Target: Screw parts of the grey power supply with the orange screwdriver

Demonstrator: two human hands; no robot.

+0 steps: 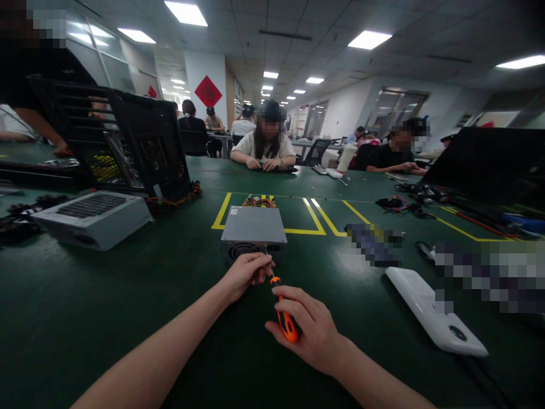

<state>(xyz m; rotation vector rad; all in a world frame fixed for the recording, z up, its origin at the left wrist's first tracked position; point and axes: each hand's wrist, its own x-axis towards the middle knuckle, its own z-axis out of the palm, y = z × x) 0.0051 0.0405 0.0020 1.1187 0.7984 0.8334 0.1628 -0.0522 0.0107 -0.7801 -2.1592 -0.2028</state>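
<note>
A grey computer power supply [254, 222] sits on the green table in front of me, with its fan grille facing me and a bundle of coloured cables at its far side. An orange and black screwdriver [288, 326] points at the right part of that near face. My right hand [309, 324] has its fingers around the handle. My left hand [249, 274] is closed in a pinch at the thin metal shaft, close to the power supply. The fingers cover the lower part of the fan face, and I cannot make out whether the tip sits in a screw.
A second power supply [91, 218] and an open black computer case [140, 142] stand at the left. To the right lie a white oblong device [434, 309] and loose cables [402, 205]. Yellow tape [304, 231] marks the table. A person [268, 142] sits across from me.
</note>
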